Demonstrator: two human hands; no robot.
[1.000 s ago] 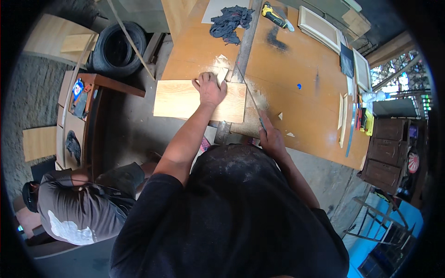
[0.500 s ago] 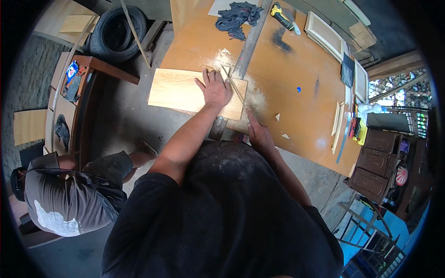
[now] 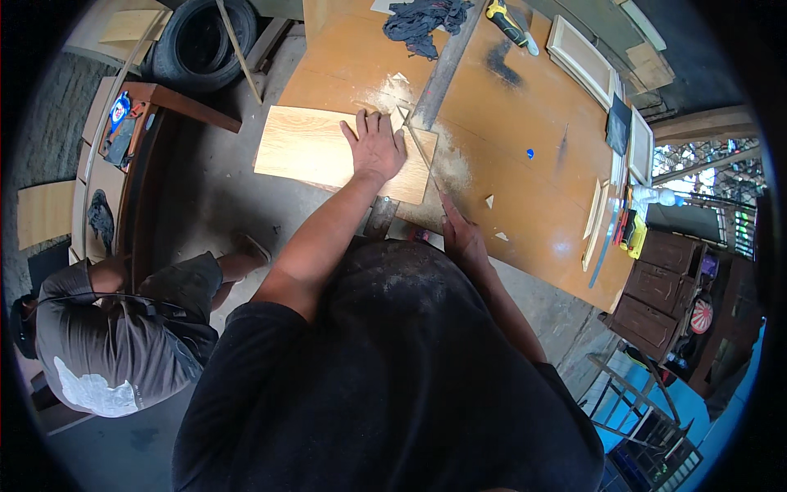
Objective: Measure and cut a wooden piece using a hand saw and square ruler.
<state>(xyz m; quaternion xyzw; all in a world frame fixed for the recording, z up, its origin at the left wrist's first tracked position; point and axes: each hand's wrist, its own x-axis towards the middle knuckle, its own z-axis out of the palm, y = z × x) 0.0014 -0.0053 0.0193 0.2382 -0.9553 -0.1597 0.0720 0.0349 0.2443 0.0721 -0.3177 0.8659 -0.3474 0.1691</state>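
Note:
A light wood-grain board (image 3: 303, 143) lies on the near left part of the brown worktable and overhangs its edge. My left hand (image 3: 379, 150) is spread flat on the board, pressing near its right end. My right hand (image 3: 464, 236), low at the table's near edge, is wrapped around the handle of a hand saw (image 3: 426, 160). The narrow saw blade, seen almost edge-on, slants across the board's far right corner. Most of the handle is hidden by my fingers. Sawdust (image 3: 451, 156) is scattered around the cut. Small triangular offcuts (image 3: 489, 201) lie to the right.
A dark rag (image 3: 422, 25) and a yellow-black power tool (image 3: 510, 26) rest at the table's far side. Framed panels (image 3: 584, 57) and wood strips (image 3: 592, 221) line its right side. Another person (image 3: 115, 344) sits at left near a tyre (image 3: 203, 45) and brown furniture (image 3: 188, 107).
The saw has shifted slightly, its far end now a little further right over the board's corner. My left hand stays flat on the board. The whole view has tilted a little.

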